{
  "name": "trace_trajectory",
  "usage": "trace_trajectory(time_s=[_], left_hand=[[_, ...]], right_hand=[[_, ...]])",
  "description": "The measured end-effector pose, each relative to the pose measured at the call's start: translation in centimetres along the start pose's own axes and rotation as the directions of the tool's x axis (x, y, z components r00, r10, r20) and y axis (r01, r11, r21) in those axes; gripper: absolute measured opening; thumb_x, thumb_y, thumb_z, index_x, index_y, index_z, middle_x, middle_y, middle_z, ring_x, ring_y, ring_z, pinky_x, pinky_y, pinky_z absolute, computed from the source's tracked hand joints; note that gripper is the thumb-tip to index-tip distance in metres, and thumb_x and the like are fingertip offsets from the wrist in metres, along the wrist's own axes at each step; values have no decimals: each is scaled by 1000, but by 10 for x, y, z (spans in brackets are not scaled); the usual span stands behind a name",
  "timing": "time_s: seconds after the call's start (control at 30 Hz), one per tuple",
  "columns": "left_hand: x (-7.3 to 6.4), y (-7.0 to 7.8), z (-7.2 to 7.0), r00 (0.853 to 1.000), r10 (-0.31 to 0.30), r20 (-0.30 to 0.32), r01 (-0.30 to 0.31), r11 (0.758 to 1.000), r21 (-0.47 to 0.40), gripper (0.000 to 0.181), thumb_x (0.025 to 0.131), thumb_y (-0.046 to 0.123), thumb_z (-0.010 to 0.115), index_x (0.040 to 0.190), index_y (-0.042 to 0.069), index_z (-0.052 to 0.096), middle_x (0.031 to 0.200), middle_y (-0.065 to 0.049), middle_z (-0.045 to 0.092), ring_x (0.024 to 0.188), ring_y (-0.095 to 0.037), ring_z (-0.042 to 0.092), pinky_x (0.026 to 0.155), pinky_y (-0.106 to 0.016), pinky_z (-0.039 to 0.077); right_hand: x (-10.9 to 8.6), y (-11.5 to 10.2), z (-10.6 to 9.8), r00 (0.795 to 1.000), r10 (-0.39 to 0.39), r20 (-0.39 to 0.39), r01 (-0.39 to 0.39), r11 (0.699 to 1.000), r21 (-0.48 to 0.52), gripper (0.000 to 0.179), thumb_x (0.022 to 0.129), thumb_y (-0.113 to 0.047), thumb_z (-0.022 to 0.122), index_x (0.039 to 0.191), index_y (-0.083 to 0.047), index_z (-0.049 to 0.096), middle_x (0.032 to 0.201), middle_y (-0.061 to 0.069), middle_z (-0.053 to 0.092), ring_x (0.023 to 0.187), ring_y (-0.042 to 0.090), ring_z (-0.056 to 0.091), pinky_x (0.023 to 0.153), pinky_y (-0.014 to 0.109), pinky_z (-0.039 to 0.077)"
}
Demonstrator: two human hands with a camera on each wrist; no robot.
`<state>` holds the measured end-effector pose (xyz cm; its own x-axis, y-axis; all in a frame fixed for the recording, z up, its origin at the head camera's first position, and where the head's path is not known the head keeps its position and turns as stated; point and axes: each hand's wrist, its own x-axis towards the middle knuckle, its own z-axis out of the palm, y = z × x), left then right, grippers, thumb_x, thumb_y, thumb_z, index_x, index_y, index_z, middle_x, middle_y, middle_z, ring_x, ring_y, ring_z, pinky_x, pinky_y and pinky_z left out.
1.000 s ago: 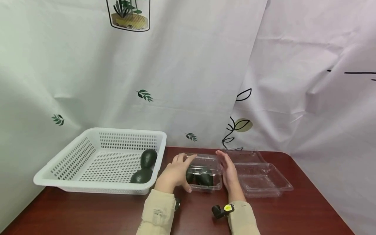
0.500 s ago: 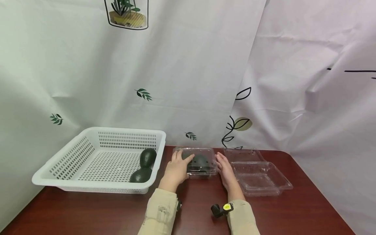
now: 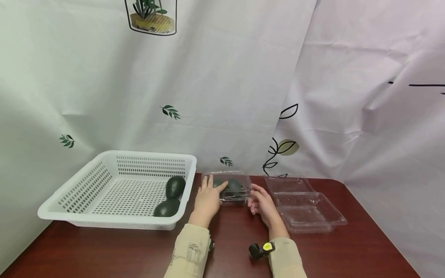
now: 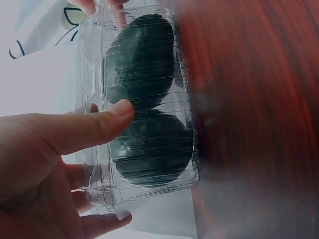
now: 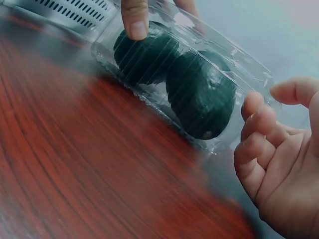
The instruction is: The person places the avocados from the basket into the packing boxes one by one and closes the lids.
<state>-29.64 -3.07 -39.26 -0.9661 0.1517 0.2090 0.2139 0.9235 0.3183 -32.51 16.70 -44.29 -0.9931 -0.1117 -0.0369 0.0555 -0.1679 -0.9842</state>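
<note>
A clear plastic clamshell box (image 3: 240, 199), with two dark green avocados (image 4: 142, 59) inside, sits near the back of the table with its lid over them. My left hand (image 3: 206, 200) grips the box's left part. Its thumb lies across the near side in the left wrist view, and the fingers reach over the lid and behind. At the right end, my right hand (image 3: 262, 204) has curled fingers. In the right wrist view its fingertips pinch the rim at the box corner, next to one avocado (image 5: 202, 99).
On the left stands a white perforated basket (image 3: 118, 222) with two more avocados (image 3: 167, 207) in its right side. To the right, an open clear clamshell container (image 3: 309, 212) lies on the reddish-brown table (image 3: 236, 255). A white patterned cloth (image 3: 226, 96) hangs behind.
The raised lid has come down over the avocados. The box has shifted back and a little left with both hands. My right hand's straight fingers have curled at the box corner.
</note>
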Motion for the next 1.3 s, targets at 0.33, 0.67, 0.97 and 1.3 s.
trace_trajectory(time_s=[0.33,0.67,0.97,1.3], left_hand=[[3,-1,1,1000,4,1,-4,1000,-4,64,76,13,75,134,28,51,147,-22,25,136,-38,17,101,-51,31],[4,-1,1,1000,-12,-3,12,1000,-14,63,76,13,75,133,28,51,147,-21,26,137,-36,16,102,-51,30],[3,4,1,998,33,-49,-30,999,44,66,75,16,76,134,24,50,145,-22,29,135,-39,19,105,-54,21],[-1,26,8,987,155,36,-159,980,121,63,80,30,72,137,25,47,146,-15,31,135,-35,22,105,-57,18]], right_hand=[[-2,0,7,997,58,50,-64,991,121,57,89,-9,34,144,-6,19,52,-2,44,33,4,29,39,20,29],[-2,0,10,999,46,0,-45,980,194,60,84,0,34,142,-7,25,47,-4,35,31,2,26,41,18,29],[0,0,12,1000,25,8,-26,985,170,60,87,-1,35,144,-10,22,49,-3,39,32,3,27,43,20,36],[1,3,27,999,28,35,-30,997,67,53,98,-20,45,146,-19,23,69,2,62,39,7,39,48,24,46]])
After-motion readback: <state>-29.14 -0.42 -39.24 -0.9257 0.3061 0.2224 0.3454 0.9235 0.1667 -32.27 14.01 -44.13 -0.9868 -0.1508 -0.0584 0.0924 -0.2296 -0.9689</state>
